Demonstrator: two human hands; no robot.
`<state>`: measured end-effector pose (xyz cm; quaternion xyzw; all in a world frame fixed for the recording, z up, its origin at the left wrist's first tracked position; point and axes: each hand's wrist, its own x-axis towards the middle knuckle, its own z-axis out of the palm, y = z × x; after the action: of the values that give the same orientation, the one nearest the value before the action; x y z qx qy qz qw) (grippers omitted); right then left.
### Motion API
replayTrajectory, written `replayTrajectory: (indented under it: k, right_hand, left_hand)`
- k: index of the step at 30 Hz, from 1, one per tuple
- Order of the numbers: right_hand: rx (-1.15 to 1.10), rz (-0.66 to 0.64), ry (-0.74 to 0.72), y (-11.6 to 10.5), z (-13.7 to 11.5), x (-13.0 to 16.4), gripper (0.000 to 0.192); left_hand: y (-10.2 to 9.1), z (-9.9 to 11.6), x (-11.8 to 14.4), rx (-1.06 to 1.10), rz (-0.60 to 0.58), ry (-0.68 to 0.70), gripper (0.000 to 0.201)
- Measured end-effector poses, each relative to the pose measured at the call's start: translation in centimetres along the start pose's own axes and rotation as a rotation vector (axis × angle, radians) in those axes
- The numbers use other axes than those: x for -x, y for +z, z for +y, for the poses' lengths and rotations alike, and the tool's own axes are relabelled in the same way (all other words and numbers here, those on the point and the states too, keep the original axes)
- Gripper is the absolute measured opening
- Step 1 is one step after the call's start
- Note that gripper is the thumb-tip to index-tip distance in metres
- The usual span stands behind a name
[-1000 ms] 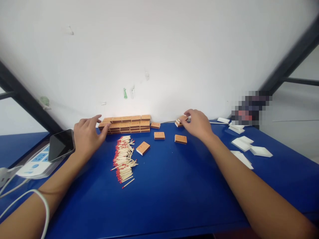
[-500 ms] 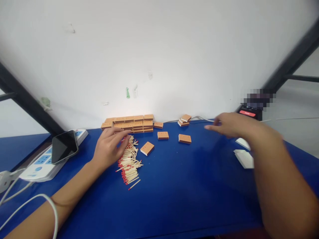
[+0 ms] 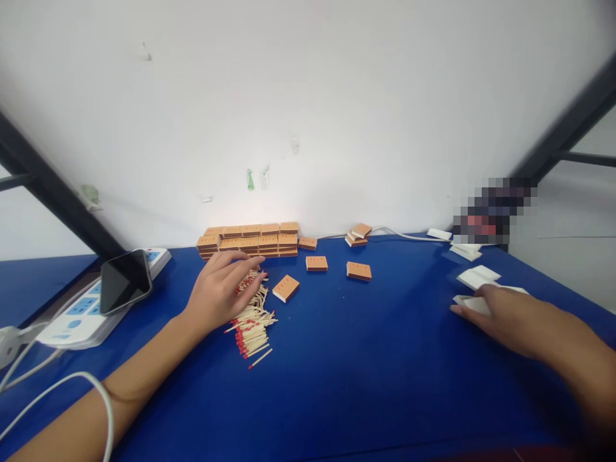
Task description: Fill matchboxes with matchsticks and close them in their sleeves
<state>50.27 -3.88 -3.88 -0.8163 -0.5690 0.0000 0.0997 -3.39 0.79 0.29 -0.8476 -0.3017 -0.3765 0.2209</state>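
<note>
The person's left hand (image 3: 219,289) rests palm down on the upper end of the pile of red-tipped matches (image 3: 250,317), fingers curved and loosely spread over the sticks; whether any match is actually pinched under them cannot be told from this view. The right hand (image 3: 500,313) lies flat on a white inner tray (image 3: 474,305) at the right side of the blue table (image 3: 337,372), fingers stretched out and pressing on it rather than closed around it. Just beyond the left fingertips stands the stacked row of orange matchboxes (image 3: 250,240) along the wall, and to the right of that hand a single matchbox (image 3: 285,287) lies tilted beside the pile, with two more loose matchboxes (image 3: 359,271) farther on and a small heap of boxes (image 3: 357,234) at the back. More white trays (image 3: 477,276) lie just past the right hand. To the left of the left wrist a phone (image 3: 124,281) leans on a power strip (image 3: 72,314). Judging by how the hands lie, the step in hand looks like gathering matches with one hand while fetching a tray with the other; the next move would call for closing the left fingers on a small bundle without scattering the rest, and for sliding the tray's edge free so the right fingers can get under it
</note>
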Motion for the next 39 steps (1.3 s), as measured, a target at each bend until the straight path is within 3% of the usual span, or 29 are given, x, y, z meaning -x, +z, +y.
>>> replayTrajectory:
  k: [3, 6, 9, 12, 15, 21, 29, 34, 37, 39]
  right_hand:
    - [0.009, -0.125, -0.153, -1.3, -3.7, 0.8, 0.030]
    - [-0.040, -0.118, -0.368, -2.7, -8.5, 0.2, 0.036]
    - [-0.011, -0.138, -0.453, -3.4, -12.7, -2.6, 0.032]
    - [-0.048, -0.128, -0.467, -3.3, -15.1, -6.0, 0.034]
    - [-0.140, -0.088, -0.483, -2.6, -15.5, -7.7, 0.040]
    - [-0.380, -0.102, -0.602, -1.6, -14.2, -7.1, 0.049]
    - [-0.372, 0.016, -0.643, -1.2, -15.4, -6.3, 0.047]
    - [-0.366, 0.116, -0.680, -2.1, -16.3, -5.0, 0.041]
    - [-0.567, 0.209, -0.687, -2.8, -17.8, -3.3, 0.032]
    - [-0.811, 0.171, -0.669, -2.9, -19.5, -1.5, 0.031]
  left_hand:
    - [0.0, 0.0, 0.1, 0.006, 0.005, -0.004, 0.037]
    - [0.1, 0.0, 0.0, 0.014, -0.003, 0.000, 0.035]
    - [0.1, 0.0, 0.1, 0.026, 0.004, -0.003, 0.034]
    - [0.1, -0.1, 0.1, 0.021, 0.003, -0.009, 0.033]
    - [0.1, -0.1, 0.1, 0.019, -0.010, -0.003, 0.029]
    - [0.0, 0.1, -0.2, 0.038, -0.019, 0.017, 0.026]
    - [0.1, 0.1, 0.0, 0.060, -0.043, 0.016, 0.020]
    - [0.2, 0.1, 0.0, 0.071, -0.058, 0.020, 0.019]
    - [0.2, 0.2, 0.0, 0.086, -0.054, 0.007, 0.018]
    - [0.2, 0.5, 0.0, 0.114, -0.046, -0.011, 0.020]
